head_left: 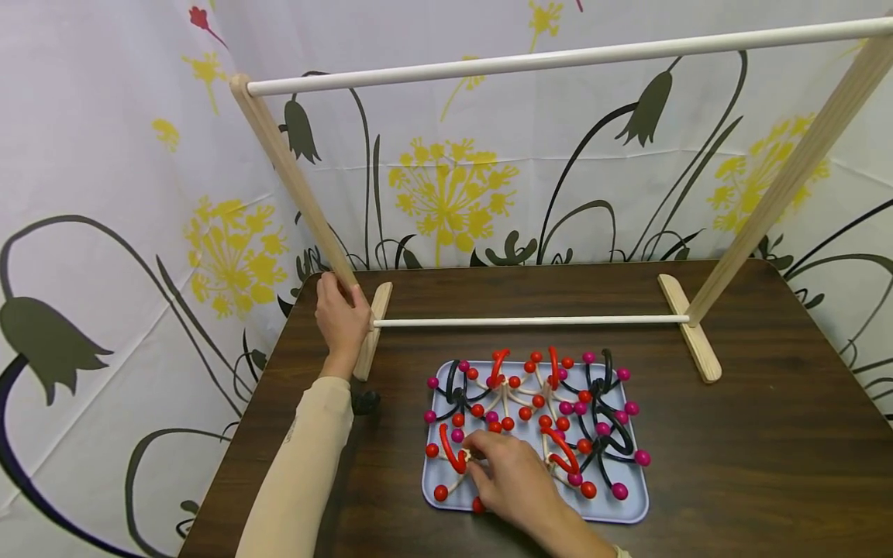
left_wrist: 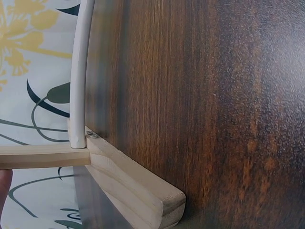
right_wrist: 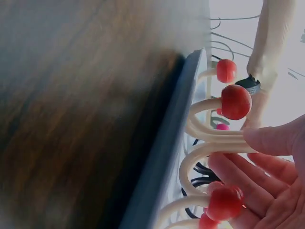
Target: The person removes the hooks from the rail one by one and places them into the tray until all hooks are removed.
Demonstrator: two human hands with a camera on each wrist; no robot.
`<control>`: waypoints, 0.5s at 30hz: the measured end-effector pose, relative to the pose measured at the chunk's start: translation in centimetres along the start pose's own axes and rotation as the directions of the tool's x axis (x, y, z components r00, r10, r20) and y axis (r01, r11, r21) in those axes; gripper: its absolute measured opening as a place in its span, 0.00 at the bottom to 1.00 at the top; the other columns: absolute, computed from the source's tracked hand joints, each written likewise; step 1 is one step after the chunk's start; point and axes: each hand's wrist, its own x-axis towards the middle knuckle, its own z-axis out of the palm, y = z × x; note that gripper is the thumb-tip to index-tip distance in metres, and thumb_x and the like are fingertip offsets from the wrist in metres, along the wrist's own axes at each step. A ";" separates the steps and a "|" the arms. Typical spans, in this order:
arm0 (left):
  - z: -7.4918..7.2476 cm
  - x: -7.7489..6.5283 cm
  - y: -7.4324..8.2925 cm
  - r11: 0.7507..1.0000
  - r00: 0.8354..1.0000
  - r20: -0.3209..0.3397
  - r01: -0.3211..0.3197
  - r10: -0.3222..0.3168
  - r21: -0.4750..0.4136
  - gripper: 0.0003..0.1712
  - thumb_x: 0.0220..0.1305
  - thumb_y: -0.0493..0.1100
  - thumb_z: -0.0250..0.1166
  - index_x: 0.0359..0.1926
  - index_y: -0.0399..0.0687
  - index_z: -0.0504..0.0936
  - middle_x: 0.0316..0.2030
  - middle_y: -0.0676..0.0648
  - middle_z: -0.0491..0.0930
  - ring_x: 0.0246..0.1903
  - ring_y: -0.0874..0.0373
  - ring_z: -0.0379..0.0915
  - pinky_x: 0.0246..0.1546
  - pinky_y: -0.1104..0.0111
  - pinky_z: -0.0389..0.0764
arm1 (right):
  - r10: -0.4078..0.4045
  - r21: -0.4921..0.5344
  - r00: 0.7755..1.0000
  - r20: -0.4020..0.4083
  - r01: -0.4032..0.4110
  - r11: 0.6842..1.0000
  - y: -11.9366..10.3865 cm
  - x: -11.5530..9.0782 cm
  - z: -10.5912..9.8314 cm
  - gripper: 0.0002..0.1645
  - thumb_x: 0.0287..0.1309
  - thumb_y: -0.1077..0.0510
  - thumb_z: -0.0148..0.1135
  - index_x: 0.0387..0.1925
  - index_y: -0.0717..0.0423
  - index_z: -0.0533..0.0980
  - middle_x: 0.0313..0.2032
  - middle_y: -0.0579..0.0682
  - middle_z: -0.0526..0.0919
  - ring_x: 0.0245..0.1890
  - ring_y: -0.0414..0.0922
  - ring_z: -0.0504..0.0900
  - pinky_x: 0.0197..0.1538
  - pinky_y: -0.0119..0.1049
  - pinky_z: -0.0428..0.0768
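Note:
My left hand (head_left: 342, 314) grips the lower part of the left wooden post (head_left: 296, 174) of a stand. In the left wrist view only a fingertip (left_wrist: 5, 183) shows beside the post. My right hand (head_left: 519, 480) is over the front left of a pale blue tray (head_left: 631, 508). Its thumb and fingers pinch the stems of a cream hanger (right_wrist: 224, 136) with curved, red ball-tipped arms and a red hook (head_left: 452, 451) on top. Around it in the tray lie several similar hangers, cream with red balls, and black ones (head_left: 600, 446) with magenta balls.
The stand has a white top rod (head_left: 558, 58), a low white rod (head_left: 530, 321), a right post (head_left: 788, 178) and wooden feet (head_left: 691, 329). A small black object (head_left: 365, 402) sits by the left sleeve. Behind the brown table (head_left: 774, 434) hangs a flowered curtain (head_left: 446, 116).

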 end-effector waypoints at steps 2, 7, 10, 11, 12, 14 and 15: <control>0.0 0.0 0.0 1.000 1.000 0.001 -0.001 0.001 0.002 0.13 0.63 0.41 0.61 0.44 0.40 0.70 0.37 0.38 0.70 0.31 0.38 0.72 0.30 0.44 0.71 | 0.013 0.008 1.000 0.002 -0.013 1.000 0.1 0.1 0.2 0.12 0.55 0.57 0.69 0.42 0.47 0.80 0.37 0.40 0.85 0.35 0.36 0.82 0.38 0.35 0.80; 0.0 0.1 0.0 1.000 1.000 -0.002 -0.005 0.005 -0.003 0.13 0.63 0.42 0.61 0.44 0.40 0.70 0.37 0.38 0.71 0.31 0.39 0.72 0.30 0.45 0.71 | 0.035 0.019 0.999 0.011 -0.035 0.999 0.2 0.1 0.2 0.13 0.55 0.58 0.68 0.43 0.47 0.80 0.39 0.42 0.86 0.37 0.37 0.83 0.40 0.36 0.81; -0.1 0.1 0.0 1.000 1.000 -0.005 -0.001 0.001 -0.006 0.13 0.63 0.41 0.61 0.43 0.39 0.70 0.36 0.38 0.70 0.31 0.39 0.71 0.31 0.45 0.71 | 0.046 0.023 0.998 0.029 -0.047 0.999 0.1 0.1 -0.1 0.14 0.56 0.56 0.68 0.46 0.49 0.81 0.40 0.42 0.86 0.38 0.38 0.84 0.40 0.37 0.81; -0.1 0.1 0.0 1.000 1.000 -0.005 0.000 0.000 -0.004 0.13 0.63 0.41 0.61 0.43 0.39 0.70 0.36 0.38 0.70 0.31 0.39 0.71 0.31 0.45 0.71 | 0.054 0.025 0.998 0.038 -0.055 0.998 0.0 0.0 -0.3 0.15 0.57 0.56 0.68 0.47 0.50 0.81 0.40 0.42 0.86 0.38 0.38 0.84 0.41 0.37 0.81; -0.1 0.1 0.0 1.000 1.000 -0.003 0.000 0.000 -0.003 0.13 0.63 0.41 0.61 0.43 0.39 0.70 0.36 0.38 0.70 0.31 0.39 0.71 0.31 0.45 0.71 | 0.059 0.025 0.997 0.044 -0.060 0.998 -0.1 -0.1 -0.5 0.17 0.57 0.56 0.68 0.49 0.51 0.81 0.40 0.43 0.86 0.38 0.39 0.84 0.41 0.38 0.81; -0.1 0.0 0.0 1.000 1.000 0.003 0.003 -0.003 0.001 0.13 0.63 0.41 0.61 0.43 0.39 0.70 0.36 0.38 0.70 0.32 0.39 0.71 0.31 0.45 0.70 | 0.087 0.027 0.994 0.064 -0.089 0.996 -0.4 -0.3 -1.1 0.20 0.57 0.55 0.68 0.52 0.53 0.80 0.41 0.45 0.86 0.38 0.40 0.84 0.41 0.39 0.81; -0.1 0.0 0.0 1.000 1.000 0.007 0.005 -0.005 0.002 0.13 0.63 0.41 0.61 0.43 0.39 0.70 0.36 0.38 0.70 0.32 0.39 0.71 0.31 0.45 0.70 | 0.107 0.031 0.991 0.077 -0.110 0.993 -0.5 -0.4 -1.4 0.22 0.57 0.56 0.69 0.54 0.54 0.80 0.41 0.46 0.86 0.36 0.40 0.83 0.39 0.38 0.81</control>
